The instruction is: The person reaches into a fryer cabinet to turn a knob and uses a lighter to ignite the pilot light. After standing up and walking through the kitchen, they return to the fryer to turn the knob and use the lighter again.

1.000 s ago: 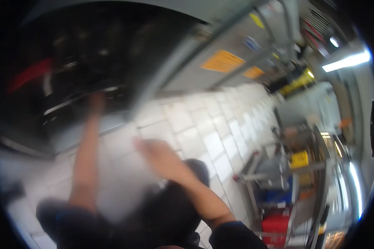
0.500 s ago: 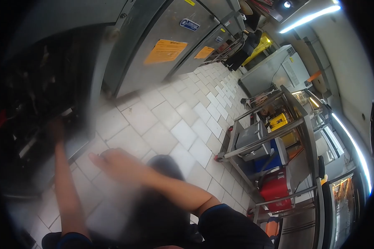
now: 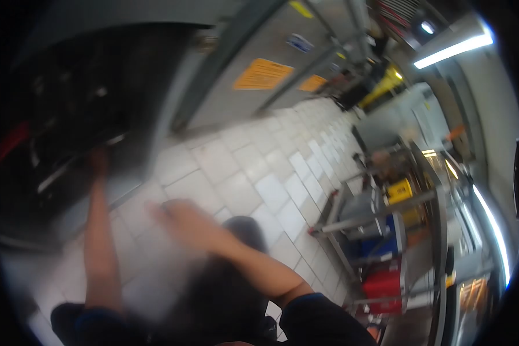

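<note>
The picture is blurred by motion. My left hand point(image 3: 100, 160) reaches forward to the lower edge of a dark open machine compartment point(image 3: 69, 115) on the left; I cannot tell whether it grips anything. My right hand point(image 3: 176, 216) hovers over the white tiled floor point(image 3: 248, 179), with a pale blurred thing point(image 3: 161, 271) below it that may be held; its grip is unclear. Both arms wear dark short sleeves.
Grey metal cabinets with orange labels point(image 3: 263, 74) line the wall behind. A metal trolley point(image 3: 380, 213) with yellow, blue and red boxes stands at the right. A yellow object point(image 3: 386, 81) sits far down the aisle under a strip light.
The view has swung and blurred. My left hand has stayed at the dark compartment's edge; my right hand has kept hovering over the floor with little change.
</note>
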`<state>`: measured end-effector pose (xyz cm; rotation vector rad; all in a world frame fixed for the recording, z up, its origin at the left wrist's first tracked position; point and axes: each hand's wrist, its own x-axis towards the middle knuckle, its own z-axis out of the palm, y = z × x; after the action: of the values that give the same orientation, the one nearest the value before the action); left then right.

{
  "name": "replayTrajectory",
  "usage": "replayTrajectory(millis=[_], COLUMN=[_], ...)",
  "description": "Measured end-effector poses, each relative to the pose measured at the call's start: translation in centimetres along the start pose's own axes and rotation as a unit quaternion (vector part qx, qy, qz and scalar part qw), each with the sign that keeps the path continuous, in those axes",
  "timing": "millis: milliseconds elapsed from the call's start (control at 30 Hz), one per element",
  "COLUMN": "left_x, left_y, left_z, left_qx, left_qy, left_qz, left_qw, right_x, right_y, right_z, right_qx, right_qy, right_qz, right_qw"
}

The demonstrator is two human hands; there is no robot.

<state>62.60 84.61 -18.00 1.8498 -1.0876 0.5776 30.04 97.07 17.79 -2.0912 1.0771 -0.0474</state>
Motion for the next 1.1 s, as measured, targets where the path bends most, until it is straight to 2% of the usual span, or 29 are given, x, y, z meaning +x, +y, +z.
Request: replayTrajectory(millis=[33, 100, 167, 233, 267, 400, 600, 700, 800, 900, 1000, 1100], left_x=[0.8, 0.3, 1.9, 2.7, 2.1, 3.1, 3.5, 3.3, 3.4, 3.5, 3.6, 3.6], left_y=[2.4, 3.4, 6.4, 8.0, 7.2, 8.2, 8.6, 8.4, 8.6, 8.8, 8.8, 8.7], left_z=[-2.1, -2.5, -5.0, -6.1, -4.7, -6.3, -6.4, -6.2, -6.3, -6.4, -6.6, -6.4], left_qx=[0.153, 0.060, 0.046, 0.067, 0.096, 0.111, 0.047, 0.066, 0.084, 0.071, 0.029, 0.021], left_qy=[-0.109, -0.093, -0.141, -0.084, 0.026, 0.060, 0.087, 0.017, 0.046, 0.028, 0.065, 0.043], left_qz=[0.007, -0.007, -0.067, -0.055, 0.001, 0.036, -0.023, -0.048, -0.029, -0.064, -0.046, -0.057], left_qw=[0.982, 0.994, 0.987, 0.993, 0.995, 0.991, 0.995, 0.997, 0.995, 0.995, 0.996, 0.997], right_x=[0.0, 0.8, 0.6, 0.5, 0.5, 0.4, 0.5, 0.5, 0.6, 0.7, 0.6, 0.5], right_y=[-0.5, 0.2, -0.3, -0.6, -0.8, -1.4, -1.4, -1.4, -1.5, -1.4, -1.4, -1.4], right_z=[-0.4, -0.1, -0.2, -0.3, -0.4, -0.4, -0.5, -0.4, -0.6, -0.5, -0.6, -0.7], right_qx=[0.009, -0.001, -0.028, -0.010, -0.011, -0.028, -0.054, -0.055, -0.055, -0.056, -0.049, -0.046], right_qy=[-0.017, -0.011, -0.011, -0.045, -0.053, -0.081, -0.083, -0.085, -0.089, -0.091, -0.088, -0.091], right_qz=[0.014, 0.009, 0.019, 0.007, 0.015, 0.026, 0.019, 0.017, 0.028, 0.028, 0.022, 0.020], right_qw=[1.000, 1.000, 0.999, 0.999, 0.998, 0.996, 0.995, 0.995, 0.994, 0.994, 0.995, 0.995])
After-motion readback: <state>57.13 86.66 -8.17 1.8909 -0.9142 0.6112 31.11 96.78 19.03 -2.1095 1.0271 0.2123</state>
